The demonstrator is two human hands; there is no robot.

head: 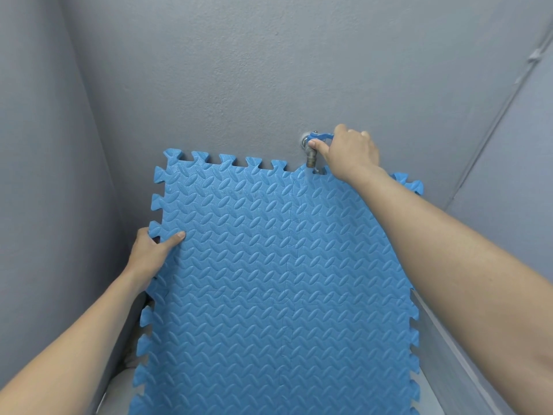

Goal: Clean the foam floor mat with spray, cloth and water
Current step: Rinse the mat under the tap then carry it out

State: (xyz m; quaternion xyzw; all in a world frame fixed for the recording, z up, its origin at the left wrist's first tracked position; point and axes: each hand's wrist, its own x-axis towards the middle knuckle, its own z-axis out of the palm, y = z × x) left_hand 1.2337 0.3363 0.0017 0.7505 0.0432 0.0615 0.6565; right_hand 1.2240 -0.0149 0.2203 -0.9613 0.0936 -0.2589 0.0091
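Blue foam mat propped upright against grey wall, bottom edge cut off, left hand gripping its left edge, fingers behind and hidden, right hand pinching blue tap handle, metal spout partly hidden.

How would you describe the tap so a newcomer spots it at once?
Start at the grey back wall and the big blue foam mat leaning against it. Just above the mat's top edge, right of centre, a short metal tap sticks out of the wall, spout pointing down. It is the only metal fitting there, topped by a blue lever handle that the right hand grips.
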